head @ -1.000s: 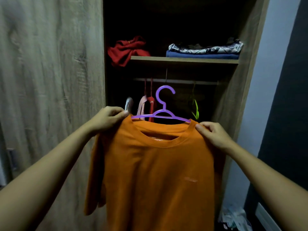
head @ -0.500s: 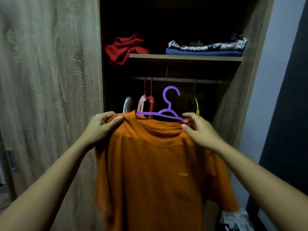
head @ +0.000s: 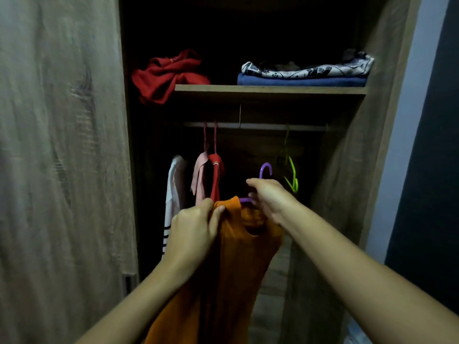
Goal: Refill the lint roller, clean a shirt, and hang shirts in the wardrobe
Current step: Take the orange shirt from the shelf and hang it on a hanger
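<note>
Both arms reach forward into the open wardrobe [head: 367, 157]. The left hand [head: 193, 229] pinches the shoulder of the orange shirt [head: 236, 264], thumb and fingers clamped on the cloth. The right hand [head: 270, 198] curls its fingers round the purple hanger [head: 266, 165] just under the hook, at the shirt's collar. The shirt hangs bunched between the hands, with the hook well below the rail [head: 260, 125]. Behind it on the rail hang a white striped top [head: 173, 194], a pink garment [head: 200, 177], a red garment [head: 215, 175] and a green hanger [head: 293, 181]. Above, the shelf [head: 268, 89] bears a red cloth [head: 169, 75] and a folded stack [head: 305, 75].
</note>
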The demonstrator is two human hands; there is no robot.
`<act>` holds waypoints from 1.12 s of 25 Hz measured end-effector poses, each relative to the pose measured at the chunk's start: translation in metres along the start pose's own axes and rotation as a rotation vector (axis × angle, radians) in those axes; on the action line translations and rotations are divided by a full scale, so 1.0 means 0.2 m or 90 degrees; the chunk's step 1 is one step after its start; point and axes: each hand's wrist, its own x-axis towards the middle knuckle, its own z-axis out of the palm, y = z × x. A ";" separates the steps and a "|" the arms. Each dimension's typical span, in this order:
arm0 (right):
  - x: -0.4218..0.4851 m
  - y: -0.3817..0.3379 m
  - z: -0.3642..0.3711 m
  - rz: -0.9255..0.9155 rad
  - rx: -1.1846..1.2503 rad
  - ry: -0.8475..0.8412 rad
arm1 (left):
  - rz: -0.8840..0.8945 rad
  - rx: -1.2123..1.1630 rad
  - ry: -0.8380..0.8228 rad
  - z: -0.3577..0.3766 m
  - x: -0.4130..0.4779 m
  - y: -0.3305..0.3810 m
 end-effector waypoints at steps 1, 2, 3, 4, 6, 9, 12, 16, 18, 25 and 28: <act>0.05 0.01 -0.01 -0.012 -0.032 0.028 | 0.002 -0.001 0.015 0.03 0.03 0.01; 0.11 0.02 -0.01 -0.011 -0.054 0.034 | 0.003 -0.002 0.027 0.06 0.07 0.01; 0.16 0.02 0.00 0.004 -0.065 0.038 | 0.005 -0.001 0.032 0.09 0.12 0.02; 0.19 0.02 0.00 0.023 -0.058 0.035 | 0.008 0.001 0.028 0.13 0.16 0.02; 0.29 -0.01 0.01 0.021 -0.004 0.027 | 0.029 0.029 0.005 0.21 0.22 0.02; 0.44 -0.05 0.02 -0.006 0.016 0.068 | 0.021 0.015 -0.098 0.27 0.30 0.02; 0.57 -0.07 0.00 -0.009 -0.027 0.110 | -0.108 -0.079 -0.163 0.33 0.48 -0.09; 0.69 -0.10 -0.01 -0.036 -0.065 0.125 | -0.228 -0.136 -0.178 0.55 0.73 -0.36; 0.76 -0.12 -0.01 -0.085 -0.076 0.140 | -0.315 -0.190 -0.238 0.65 0.79 -0.43; 0.97 -0.19 -0.02 -0.150 -0.196 0.152 | -0.288 -0.237 -0.372 0.82 0.85 -0.39; 1.08 -0.20 -0.01 -0.156 -0.232 0.136 | -0.292 -0.247 -0.380 0.82 0.85 -0.42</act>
